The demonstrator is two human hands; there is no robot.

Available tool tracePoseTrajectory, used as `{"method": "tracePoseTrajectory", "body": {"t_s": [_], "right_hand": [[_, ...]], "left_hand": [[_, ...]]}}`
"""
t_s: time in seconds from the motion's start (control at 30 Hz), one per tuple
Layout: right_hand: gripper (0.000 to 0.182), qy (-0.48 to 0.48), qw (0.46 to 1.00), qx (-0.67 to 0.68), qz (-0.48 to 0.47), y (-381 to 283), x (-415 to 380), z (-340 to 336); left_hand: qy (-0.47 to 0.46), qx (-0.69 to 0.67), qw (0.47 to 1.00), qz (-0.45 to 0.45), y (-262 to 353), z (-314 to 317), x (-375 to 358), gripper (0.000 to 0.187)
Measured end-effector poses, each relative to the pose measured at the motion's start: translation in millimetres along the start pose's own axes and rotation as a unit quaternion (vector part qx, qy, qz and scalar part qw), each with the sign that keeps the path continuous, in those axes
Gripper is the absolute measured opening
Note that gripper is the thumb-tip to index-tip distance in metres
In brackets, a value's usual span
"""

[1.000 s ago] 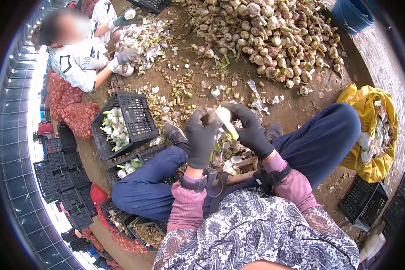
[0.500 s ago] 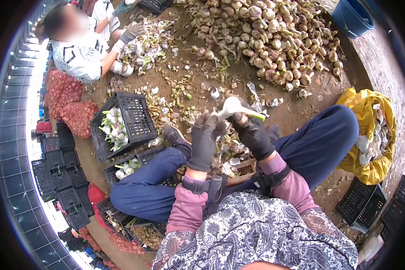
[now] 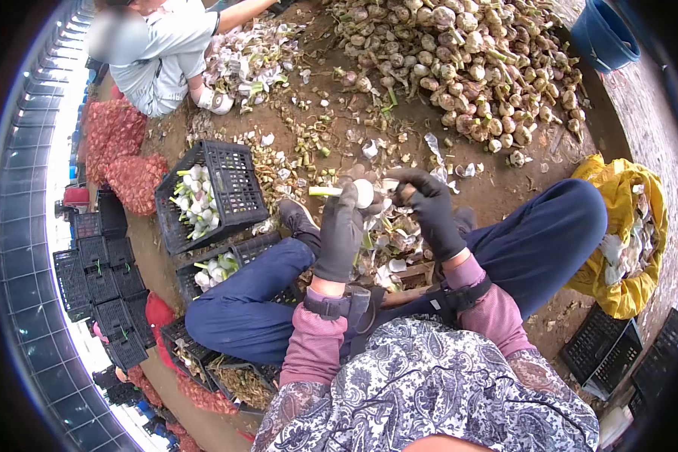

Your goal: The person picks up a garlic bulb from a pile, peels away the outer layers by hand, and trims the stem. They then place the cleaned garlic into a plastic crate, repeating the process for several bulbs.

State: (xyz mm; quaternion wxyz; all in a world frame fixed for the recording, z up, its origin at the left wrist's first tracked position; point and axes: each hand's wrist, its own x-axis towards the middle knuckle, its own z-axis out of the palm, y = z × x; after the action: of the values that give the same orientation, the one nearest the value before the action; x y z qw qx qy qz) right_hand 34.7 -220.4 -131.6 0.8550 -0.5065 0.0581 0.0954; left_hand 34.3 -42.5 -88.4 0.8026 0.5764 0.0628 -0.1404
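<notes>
Between the fingers of my gloved left hand is a white garlic bulb, its cut green stem pointing left. My gloved right hand is just right of the bulb, fingers bent together. A small pale bit shows at its fingertips, too small to name. Below and beyond both hands, peeled skins and stem scraps are scattered over the ground. At my left knee, a black crate holds several cleaned bulbs, partly hidden by my leg.
A large heap of untrimmed garlic lies ahead. Another black crate of cleaned bulbs is tilted at left. A co-worker sits at upper left near red net sacks. A yellow sack and blue bucket stand right.
The bulb has turned from stem-right to stem-left and now sits in my left hand. My right hand has moved slightly away from it. The co-worker has leaned and reached forward.
</notes>
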Motion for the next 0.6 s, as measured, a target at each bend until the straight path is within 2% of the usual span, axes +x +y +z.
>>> {"method": "tracePoseTrajectory", "body": {"t_s": [0.03, 0.1, 0.13, 0.23, 0.27, 0.3, 0.37, 0.4, 0.47, 0.5, 0.53, 0.57, 0.6], "right_hand": [[0.04, 0.003, 0.999, 0.045, 0.007, 3, -1, -2], [0.034, 0.011, 0.991, 0.133, 0.021, -15, -7, 11], [0.027, 0.012, 0.999, 0.038, 0.011, -20, -8, 21], [0.026, -0.007, 1.0, 0.015, -0.006, 15, -3, 14], [0.022, 0.009, 1.0, 0.002, 0.014, 10, -3, 10], [0.021, 0.031, 0.999, 0.015, 0.019, 12, -2, 7], [0.019, 0.076, 0.996, 0.042, 0.031, 20, 1, 0], [0.018, 0.087, 0.996, 0.018, 0.017, 23, 2, 0], [0.022, 0.076, 0.996, 0.02, 0.03, 25, 3, 4], [0.023, 0.073, 0.997, 0.023, 0.029, 28, 5, 6], [0.026, 0.066, 0.996, 0.033, 0.044, 29, 5, 6], [0.025, 0.076, 0.996, 0.029, 0.048, 33, 7, 8], [0.024, 0.084, 0.995, 0.027, 0.039, 33, 10, 11]], "left_hand": [[0.001, -0.078, 0.997, 0.001, 0, 0, -1, 0.043], [-0.003, -0.048, 0.999, 0.003, -7, -6, 0, 0.042], [-0.005, -0.012, 1.0, 0.015, -10, -6, -1, 0.042], [-0.017, 0.083, 0.992, 0.093, -39, -40, 7, 0.036], [-0.027, -0.084, 0.995, 0.056, -20, -40, 11, 0.034], [-0.037, -0.249, 0.968, 0.015, -2, -45, 16, 0.032], [0.093, -0.348, 0.923, 0.135, 38, -84, 28, 0.037], [0.093, -0.32, 0.925, 0.182, 62, -120, 30, 0.044], [0.114, -0.36, 0.892, 0.246, 90, -139, 37, 0.052], [0.135, -0.43, 0.854, 0.261, 100, -133, 44, 0.053], [0.145, -0.388, 0.879, 0.236, 90, -140, 62, 0.049], [0.143, -0.246, 0.941, 0.184, 73, -136, 85, 0.036], [0.129, -0.092, 0.978, 0.138, 57, -132, 108, 0.025]]}}
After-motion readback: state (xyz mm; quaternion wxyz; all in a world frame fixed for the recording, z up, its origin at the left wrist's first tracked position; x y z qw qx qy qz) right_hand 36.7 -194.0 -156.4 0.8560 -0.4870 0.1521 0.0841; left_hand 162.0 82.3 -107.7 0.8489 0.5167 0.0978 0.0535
